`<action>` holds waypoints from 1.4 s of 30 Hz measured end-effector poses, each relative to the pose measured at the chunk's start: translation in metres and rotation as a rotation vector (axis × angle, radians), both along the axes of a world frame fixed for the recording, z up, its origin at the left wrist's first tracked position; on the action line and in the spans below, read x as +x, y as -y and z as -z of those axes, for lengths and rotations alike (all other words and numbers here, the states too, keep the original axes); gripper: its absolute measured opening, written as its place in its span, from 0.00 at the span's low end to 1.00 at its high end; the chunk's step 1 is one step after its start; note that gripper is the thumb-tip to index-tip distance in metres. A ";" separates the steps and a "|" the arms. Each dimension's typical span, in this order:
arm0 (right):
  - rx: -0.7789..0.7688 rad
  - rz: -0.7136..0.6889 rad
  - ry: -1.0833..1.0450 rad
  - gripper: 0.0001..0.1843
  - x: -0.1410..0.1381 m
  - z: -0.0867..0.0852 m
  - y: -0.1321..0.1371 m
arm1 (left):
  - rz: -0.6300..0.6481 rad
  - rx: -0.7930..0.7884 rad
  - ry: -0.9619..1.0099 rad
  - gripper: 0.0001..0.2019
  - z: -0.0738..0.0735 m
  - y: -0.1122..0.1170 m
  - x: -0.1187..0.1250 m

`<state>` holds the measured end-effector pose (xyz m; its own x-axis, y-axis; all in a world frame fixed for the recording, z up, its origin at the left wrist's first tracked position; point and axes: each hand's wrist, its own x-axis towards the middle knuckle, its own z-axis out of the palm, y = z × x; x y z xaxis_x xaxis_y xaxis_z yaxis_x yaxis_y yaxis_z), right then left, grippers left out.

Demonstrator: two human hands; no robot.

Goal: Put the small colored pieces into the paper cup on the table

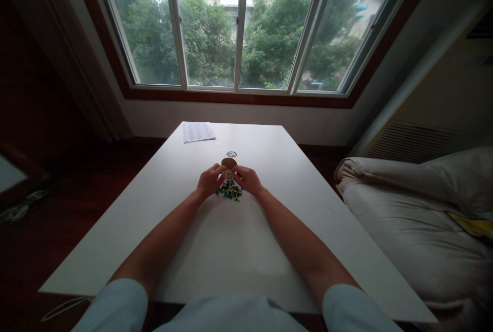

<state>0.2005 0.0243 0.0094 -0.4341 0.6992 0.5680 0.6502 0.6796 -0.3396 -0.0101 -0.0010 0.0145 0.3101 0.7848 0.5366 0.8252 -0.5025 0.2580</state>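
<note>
A round brown object (229,163), its kind too small to make out, is between my hands near the middle of the white table (215,244). My left hand (211,180) has its fingers closed at the object's near left edge. On the other side, my right hand (247,179) grips at the near right edge with bent fingers. Something pale or clear shows just under the fingertips, but I cannot tell what it is. Right below the hands lies a loose pile of small multicoloured pieces (230,191), green, blue, yellow, red and black. Beyond the brown object sits a small round item with a dark outline (231,154).
Printed paper sheets (199,132) lie at the table's far left corner. A pale, cushioned seat (408,229) with a yellow patch stands along the right. Past the far edge is a wall with a wide window (236,23). Cables (23,208) lie on the floor at left.
</note>
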 end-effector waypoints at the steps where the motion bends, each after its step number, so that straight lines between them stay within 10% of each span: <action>1: 0.001 -0.001 0.002 0.09 0.000 0.000 0.000 | -0.004 0.000 -0.003 0.13 0.000 0.000 0.000; 42: 0.090 0.184 0.146 0.15 -0.001 -0.004 0.004 | 0.004 0.004 0.012 0.13 0.000 0.000 0.003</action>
